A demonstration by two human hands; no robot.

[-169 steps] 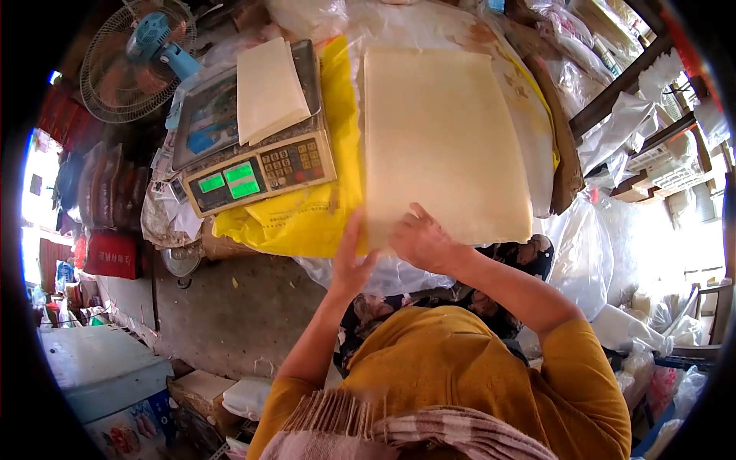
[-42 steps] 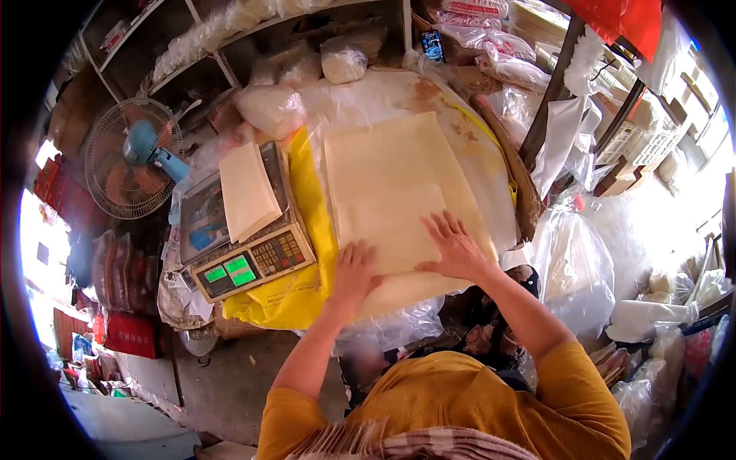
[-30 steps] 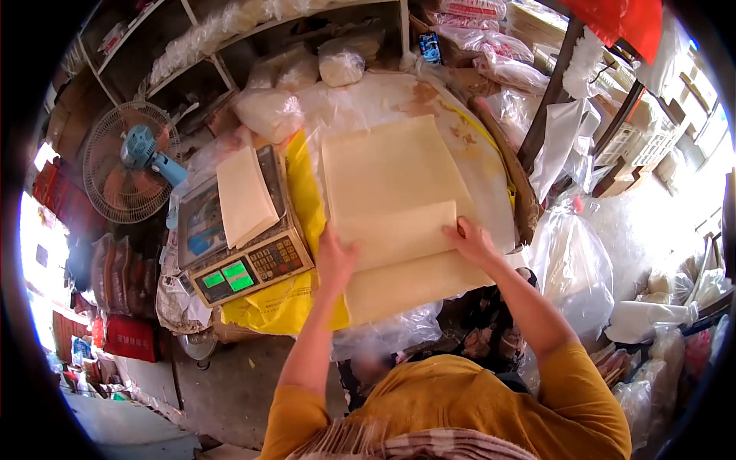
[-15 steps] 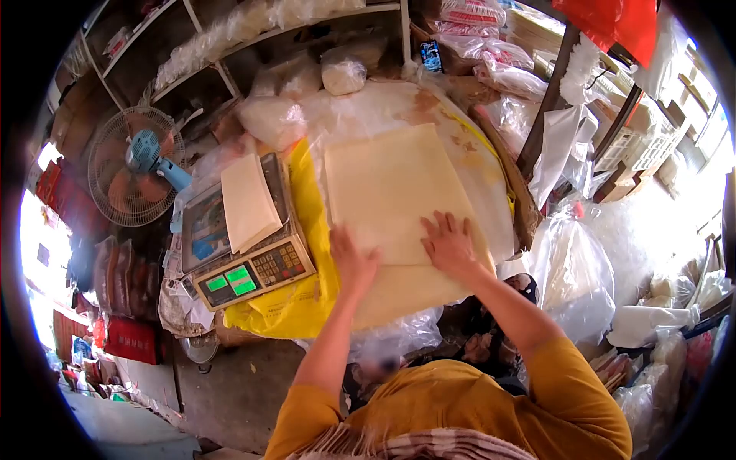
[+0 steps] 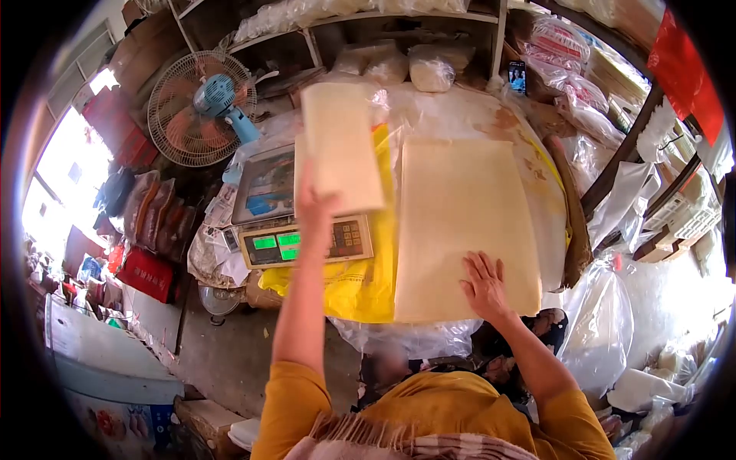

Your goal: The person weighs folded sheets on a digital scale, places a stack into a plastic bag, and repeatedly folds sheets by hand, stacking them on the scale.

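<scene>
My left hand [image 5: 316, 211] is closed on the lower edge of a folded cream sheet [image 5: 341, 146], which is over the right part of the scale [image 5: 261, 188] and its keypad side. Part of another pale sheet shows at its left edge. The scale's green displays [image 5: 289, 239] are lit. My right hand [image 5: 484, 287] lies flat, fingers apart, on the lower right of a large cream sheet stack [image 5: 464, 207]. That stack lies flat on the table, right of the yellow plastic bag [image 5: 379, 284].
A fan [image 5: 201, 107] stands at the back left. Behind the table, a shelf [image 5: 399, 17] holds plastic-wrapped bundles. A phone [image 5: 517, 77] is at the back right, and a clear plastic bag [image 5: 598, 330] is right of the table.
My left hand has moved from the large stack to the scale and taken hold of the folded sheet. The large stack's folded lower part now lies flat. The view has shifted left.
</scene>
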